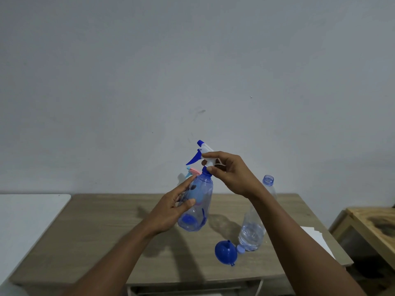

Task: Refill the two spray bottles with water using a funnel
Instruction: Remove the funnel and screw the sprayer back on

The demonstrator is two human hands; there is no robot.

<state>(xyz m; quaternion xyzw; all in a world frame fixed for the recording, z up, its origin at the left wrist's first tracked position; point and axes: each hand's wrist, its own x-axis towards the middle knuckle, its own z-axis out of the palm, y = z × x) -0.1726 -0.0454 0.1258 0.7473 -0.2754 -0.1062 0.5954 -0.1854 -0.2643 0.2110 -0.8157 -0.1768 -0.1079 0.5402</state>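
Note:
A clear blue spray bottle [201,201] is held tilted above the wooden table [102,231]. My left hand [175,210] grips its body. My right hand [228,174] pinches the white and blue spray head [203,150] at the bottle's neck. Behind the bottle, a second spray bottle with a pink and light-blue head [192,171] is mostly hidden. A blue funnel [226,252] lies upside down on the table. Beside it stands an uncapped clear water bottle [254,229], partly filled, with its pale blue cap [240,249] at its base.
A white surface [30,214] adjoins the table on the left. White sheets [318,240] lie at the table's right edge, under my right arm. A lower wooden stand [372,225] sits to the right. A plain wall rises behind.

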